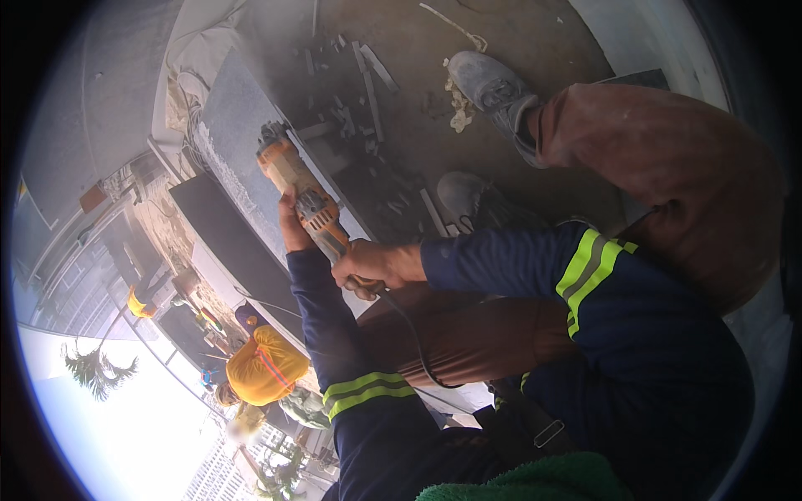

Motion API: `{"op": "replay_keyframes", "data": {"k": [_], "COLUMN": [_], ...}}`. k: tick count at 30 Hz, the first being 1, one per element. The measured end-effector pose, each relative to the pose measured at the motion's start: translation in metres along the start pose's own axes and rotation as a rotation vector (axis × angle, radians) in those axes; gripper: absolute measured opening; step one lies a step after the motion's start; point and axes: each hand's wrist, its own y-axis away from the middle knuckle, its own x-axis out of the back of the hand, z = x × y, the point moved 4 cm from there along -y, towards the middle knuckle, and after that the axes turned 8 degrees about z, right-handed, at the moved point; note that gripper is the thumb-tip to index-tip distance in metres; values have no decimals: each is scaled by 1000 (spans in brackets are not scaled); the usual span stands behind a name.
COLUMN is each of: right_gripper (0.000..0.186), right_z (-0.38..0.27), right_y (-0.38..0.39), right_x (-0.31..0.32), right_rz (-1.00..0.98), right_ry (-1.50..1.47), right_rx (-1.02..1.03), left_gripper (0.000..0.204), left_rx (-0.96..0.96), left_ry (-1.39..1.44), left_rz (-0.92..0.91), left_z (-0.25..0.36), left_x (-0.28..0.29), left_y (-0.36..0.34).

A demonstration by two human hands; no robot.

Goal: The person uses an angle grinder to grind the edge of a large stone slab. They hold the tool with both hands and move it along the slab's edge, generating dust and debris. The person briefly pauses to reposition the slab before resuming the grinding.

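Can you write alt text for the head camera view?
A person's left fingers and right fingers grip an orange power tool near a grey slab. Strips lie on the floor; lower left, a co-worker in yellow.

No text, label, brand, number or sign can be read, either on the orange power tool (290, 169) or on anything around it.
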Motion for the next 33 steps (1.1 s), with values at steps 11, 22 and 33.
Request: {"op": "replay_keyframes", "data": {"k": [11,22,33], "right_gripper": [11,11,12], "right_z": [-29,-63,-65], "right_y": [-21,-39,-29], "right_x": [1,8,8], "right_rz": [-5,-9,-9], "right_ry": [46,34,47], "right_rx": [-7,-24,-27], "left_gripper": [61,63,58], "left_rx": [-20,-9,-25], "left_ry": [-21,-104,-67], "left_rz": [11,105,24], "left_z": [17,32,36], "left_x": [-2,-19,-26], "left_y": [-31,-62,-55]}}
